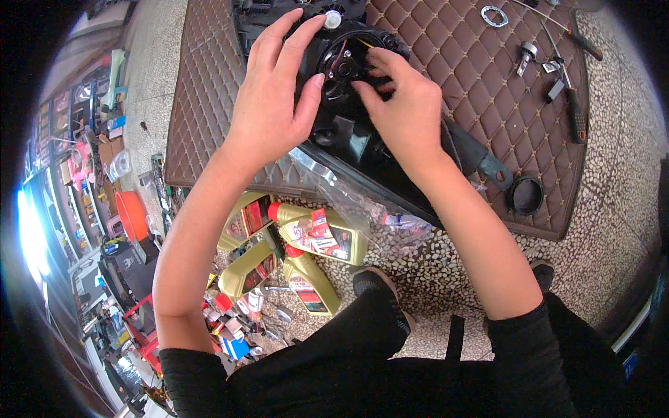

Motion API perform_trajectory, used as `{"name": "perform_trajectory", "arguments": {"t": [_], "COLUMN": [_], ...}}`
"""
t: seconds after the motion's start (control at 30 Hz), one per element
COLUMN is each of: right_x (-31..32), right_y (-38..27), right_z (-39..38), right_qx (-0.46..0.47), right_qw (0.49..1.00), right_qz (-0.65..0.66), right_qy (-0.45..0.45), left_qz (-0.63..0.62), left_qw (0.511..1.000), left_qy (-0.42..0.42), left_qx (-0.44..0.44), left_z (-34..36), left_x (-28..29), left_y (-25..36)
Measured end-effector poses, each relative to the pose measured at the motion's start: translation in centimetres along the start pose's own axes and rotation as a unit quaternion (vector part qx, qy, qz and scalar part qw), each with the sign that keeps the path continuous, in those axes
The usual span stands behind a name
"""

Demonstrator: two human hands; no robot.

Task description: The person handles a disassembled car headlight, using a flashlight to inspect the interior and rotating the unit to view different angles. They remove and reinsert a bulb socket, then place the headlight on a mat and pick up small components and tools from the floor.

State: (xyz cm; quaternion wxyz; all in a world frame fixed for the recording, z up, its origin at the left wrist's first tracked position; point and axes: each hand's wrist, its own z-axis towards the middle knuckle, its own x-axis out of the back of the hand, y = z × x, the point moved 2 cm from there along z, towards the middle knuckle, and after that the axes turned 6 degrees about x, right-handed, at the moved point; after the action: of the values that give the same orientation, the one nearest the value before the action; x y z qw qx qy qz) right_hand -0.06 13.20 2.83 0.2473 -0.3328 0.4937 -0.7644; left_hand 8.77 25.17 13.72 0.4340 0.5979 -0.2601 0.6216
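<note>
A black car headlight housing (355,143) lies with its back upward on the quilted brown mat (488,97). Inside its round opening (341,67) are dark fittings and a thin reddish wire. My left hand (272,104) rests at the opening's left side, fingers stretched and thumb apart, holding nothing. From the right, my right hand (408,104) reaches into the opening with bent fingers; whatever they grip in there is too hidden to name. A silver round cap (333,19) sits on the housing just past my left fingertips.
Two screwdrivers (577,115) (585,45), a metal ring (494,17) and a small bulb-like part (527,57) lie on the mat's right. A black round cap (526,195) is near its front corner. Yellow-green bottles (327,233), clear plastic wrap (348,198) and clutter (237,327) are below.
</note>
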Motion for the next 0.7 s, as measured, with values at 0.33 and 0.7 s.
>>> {"name": "perform_trajectory", "arguments": {"t": [0.33, 0.7], "right_x": [2.5, 1.3], "right_y": [-0.2, -1.3], "right_z": [-2.6, -2.6], "right_qx": [-0.084, 0.004], "right_qw": [0.992, 0.996], "right_qz": [0.027, -0.058], "right_qy": [-0.091, -0.065], "left_qz": [-0.005, 0.181], "left_qw": [1.0, 0.981], "left_qy": [0.007, 0.065], "left_qx": [0.02, 0.003], "left_z": [0.2, 2.2], "left_x": [-0.6, -1.5], "left_y": [1.2, 4.4]}}
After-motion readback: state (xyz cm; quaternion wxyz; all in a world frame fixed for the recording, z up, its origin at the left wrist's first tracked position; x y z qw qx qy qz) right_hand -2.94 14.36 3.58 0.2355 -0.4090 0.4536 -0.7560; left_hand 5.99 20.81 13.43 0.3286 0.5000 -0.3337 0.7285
